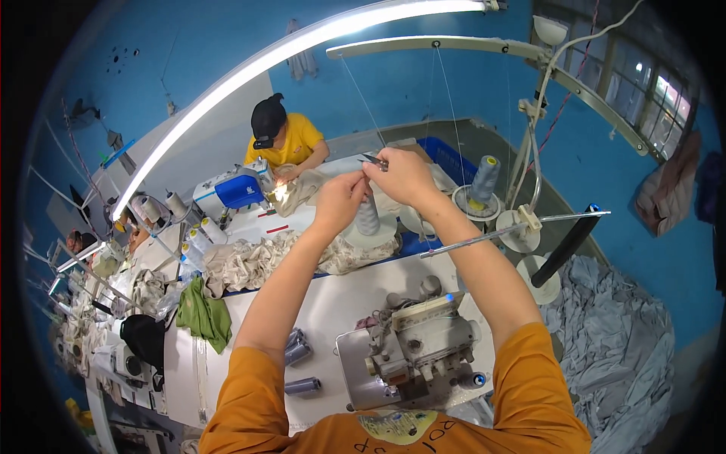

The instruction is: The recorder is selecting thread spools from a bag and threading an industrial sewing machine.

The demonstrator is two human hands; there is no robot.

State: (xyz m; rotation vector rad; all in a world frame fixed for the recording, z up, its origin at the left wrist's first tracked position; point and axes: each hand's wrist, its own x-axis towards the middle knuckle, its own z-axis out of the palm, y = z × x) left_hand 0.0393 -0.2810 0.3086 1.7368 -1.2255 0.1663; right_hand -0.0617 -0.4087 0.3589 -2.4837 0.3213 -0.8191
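Observation:
Both my arms reach forward over the sewing table. My right hand (pixel 406 177) is closed round a pair of small dark thread snips (pixel 373 160), whose blades point left. Right beside it, my left hand (pixel 340 200) has its fingertips pinched together; whatever they hold is too fine to make out. Just below the hands stands a cone of grey thread (pixel 367 218), its top partly covered by my fingers. Thin threads run down from the overhead rail (pixel 454 45) close to my right hand. Nearer me sits an overlock sewing machine (pixel 423 340).
Another grey thread cone (pixel 485 181) stands on a holder to the right. Across the table a person in yellow (pixel 302 140) works at a blue-and-white sewing machine (pixel 236 189). Crumpled fabric (pixel 249 261) lies along the table; a grey fabric heap (pixel 612 348) is at right.

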